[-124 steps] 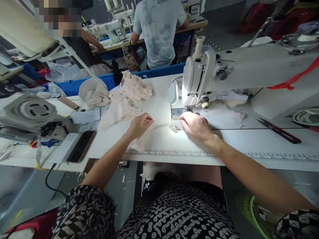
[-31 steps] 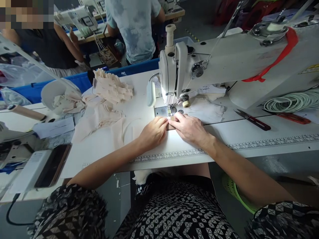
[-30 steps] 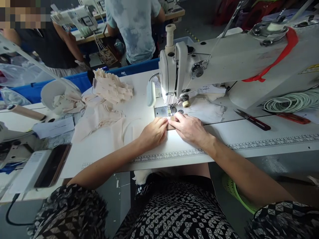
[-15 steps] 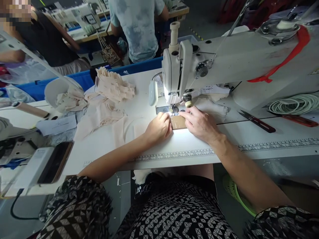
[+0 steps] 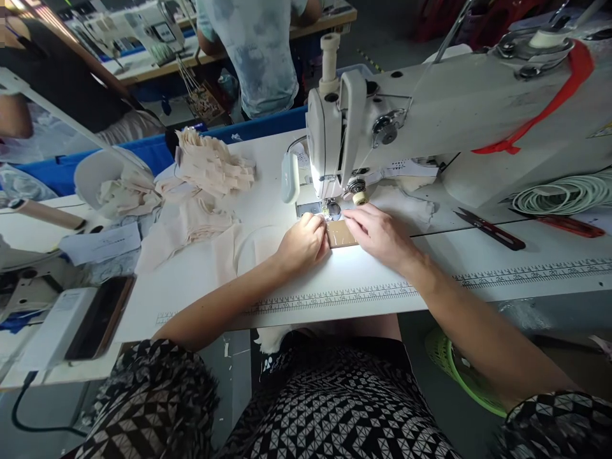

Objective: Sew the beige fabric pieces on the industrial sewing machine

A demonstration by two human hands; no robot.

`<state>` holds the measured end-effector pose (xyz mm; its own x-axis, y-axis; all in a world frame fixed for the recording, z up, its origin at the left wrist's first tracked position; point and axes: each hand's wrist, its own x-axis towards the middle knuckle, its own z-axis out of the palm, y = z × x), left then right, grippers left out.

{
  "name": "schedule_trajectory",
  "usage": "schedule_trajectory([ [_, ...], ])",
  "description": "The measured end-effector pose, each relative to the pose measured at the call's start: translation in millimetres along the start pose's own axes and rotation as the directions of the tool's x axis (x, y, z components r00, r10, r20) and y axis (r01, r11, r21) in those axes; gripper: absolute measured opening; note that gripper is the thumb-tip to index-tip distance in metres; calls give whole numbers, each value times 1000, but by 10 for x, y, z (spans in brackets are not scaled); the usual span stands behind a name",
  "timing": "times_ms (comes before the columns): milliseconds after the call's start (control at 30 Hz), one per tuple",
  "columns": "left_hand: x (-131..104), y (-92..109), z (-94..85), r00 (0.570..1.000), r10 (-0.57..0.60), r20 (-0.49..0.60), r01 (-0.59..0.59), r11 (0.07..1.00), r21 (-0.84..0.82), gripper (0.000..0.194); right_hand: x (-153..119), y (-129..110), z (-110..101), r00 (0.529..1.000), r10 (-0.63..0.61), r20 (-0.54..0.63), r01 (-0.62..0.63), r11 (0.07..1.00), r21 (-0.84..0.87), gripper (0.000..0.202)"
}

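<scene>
Both hands at the needle, apparently guiding small work through.
Left of them I saw a pile of pale cloth; then the left hand, fingers bunched, near the foot of the sewing machine. Over the brown plate the right hand reached in, finger gap narrow. I couldn't tell what either gripped; any piece underneath was mostly hidden. The next move, I judged, called for steady, level guiding, fingertips clear.
</scene>
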<state>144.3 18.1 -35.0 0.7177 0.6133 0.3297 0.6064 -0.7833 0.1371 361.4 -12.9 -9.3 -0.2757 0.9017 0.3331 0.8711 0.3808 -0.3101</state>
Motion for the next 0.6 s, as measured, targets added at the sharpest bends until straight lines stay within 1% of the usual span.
schedule_trajectory([
  [100, 8, -7, 8, 1000, 9, -6, -9, 1000, 21, 29, 146, 65, 67, 993, 110, -51, -104, 990, 96, 37],
  [200, 18, -18, 26, 1000, 3, -9, -3, 1000, 15, 29, 286, 91, 68, 983, 179, -34, -172, 975, 142, 41],
  [300, 26, -22, 40, 1000, 1, -17, -1, 1000, 17, 29, 307, 71, 33, 981, 186, -55, -173, 968, 179, 42],
  [400, 33, -23, 43, 1000, 2, -26, -2, 1000, 30, 29, 228, 54, 15, 980, 184, -77, -165, 964, 211, 41],
  [500, 49, -37, 41, 1000, -3, -16, 4, 1000, 25, 29, 175, 68, 38, 978, 197, -64, -178, 956, 232, 38],
  [600, 70, -64, 35, 1000, -13, -10, 13, 999, 30, 30, 210, 86, 77, 976, 211, -56, -192, 952, 239, 41],
])
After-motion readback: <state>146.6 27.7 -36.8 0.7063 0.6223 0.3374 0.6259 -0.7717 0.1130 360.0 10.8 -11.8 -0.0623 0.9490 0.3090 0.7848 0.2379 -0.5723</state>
